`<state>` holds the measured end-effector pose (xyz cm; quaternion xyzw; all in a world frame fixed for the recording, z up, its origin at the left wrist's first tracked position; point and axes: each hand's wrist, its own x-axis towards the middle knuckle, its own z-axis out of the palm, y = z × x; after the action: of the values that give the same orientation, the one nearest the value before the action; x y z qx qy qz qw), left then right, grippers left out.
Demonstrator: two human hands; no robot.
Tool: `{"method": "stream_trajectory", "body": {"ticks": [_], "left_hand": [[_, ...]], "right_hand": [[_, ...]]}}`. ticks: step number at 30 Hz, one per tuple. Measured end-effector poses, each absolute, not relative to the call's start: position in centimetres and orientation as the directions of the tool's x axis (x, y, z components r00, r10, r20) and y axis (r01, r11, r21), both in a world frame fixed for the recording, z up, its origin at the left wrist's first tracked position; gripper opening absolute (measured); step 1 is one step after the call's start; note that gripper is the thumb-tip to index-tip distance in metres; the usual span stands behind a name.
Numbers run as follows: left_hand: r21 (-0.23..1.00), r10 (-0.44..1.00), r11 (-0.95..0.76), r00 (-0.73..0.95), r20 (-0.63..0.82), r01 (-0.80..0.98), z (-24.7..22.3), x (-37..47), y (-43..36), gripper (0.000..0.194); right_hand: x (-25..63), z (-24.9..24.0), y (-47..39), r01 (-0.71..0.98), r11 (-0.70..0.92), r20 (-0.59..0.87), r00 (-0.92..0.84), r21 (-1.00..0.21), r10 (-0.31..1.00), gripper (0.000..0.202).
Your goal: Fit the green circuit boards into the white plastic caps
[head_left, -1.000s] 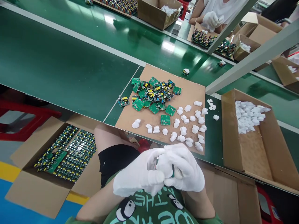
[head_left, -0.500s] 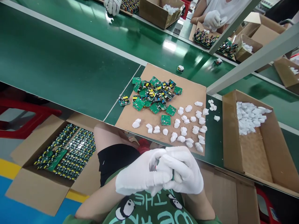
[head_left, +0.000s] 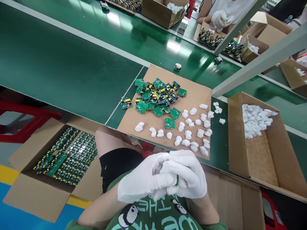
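Both gloved hands are being held pressed together right over the lap, close to the chest: the left hand (head_left: 141, 182) and right hand (head_left: 188, 177) are being clamped around a small circuit board (head_left: 177, 180), of which only a green sliver is being shown between the fingers, so what else is being squeezed in there can't be told. For a press like this, the pieces are probably best being kept square and the force being applied evenly by both thumbs rather than at one corner, since thin boards are easily being flexed. The cotton gloves are looking soft and a bit baggy, so grip is likely being lost on smooth plastic. Up on the cardboard sheet (head_left: 196, 92), a heap of green boards (head_left: 158, 95) with yellow and blue components is being kept beside scattered white plastic shells (head_left: 192, 131), glossy and rounded. More shells are being stored in the open carton (head_left: 279, 159) on the right, and stacked boards are being held in the floor box (head_left: 28, 188) on the left. The conveyor belt (head_left: 59, 60) is looking shiny green
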<state>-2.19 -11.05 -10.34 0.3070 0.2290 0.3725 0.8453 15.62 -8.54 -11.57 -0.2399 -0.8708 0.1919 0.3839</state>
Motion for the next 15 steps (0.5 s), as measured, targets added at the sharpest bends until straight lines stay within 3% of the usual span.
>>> {"method": "stream_trajectory", "body": {"ticks": [6, 10, 12, 15], "left_hand": [[0.779, 0.759, 0.488, 0.631, -0.158, -0.393, -10.7, -2.3, -10.5, 0.052], [0.817, 0.809, 0.452, 0.551, -0.206, -0.358, -11.2, -1.9, -10.1, 0.050], [0.842, 0.824, 0.410, 0.538, -0.177, -0.350, -11.9, -2.0, -9.8, 0.051], [0.873, 0.899, 0.300, 0.420, -0.124, -0.384, -13.1, -2.7, -9.0, 0.067]], "right_hand": [[15.5, -10.1, -7.4, 0.250, 0.825, 0.506, -0.689, -0.507, 0.519, 0.043], [14.7, -8.0, -7.1, 0.258, 0.833, 0.469, -0.727, -0.490, 0.501, 0.028], [14.8, -7.0, -6.4, 0.290, 0.829, 0.390, -0.775, -0.479, 0.497, 0.020], [15.7, -5.9, -2.6, 0.353, 0.804, 0.239, -0.829, -0.479, 0.506, 0.022]]}}
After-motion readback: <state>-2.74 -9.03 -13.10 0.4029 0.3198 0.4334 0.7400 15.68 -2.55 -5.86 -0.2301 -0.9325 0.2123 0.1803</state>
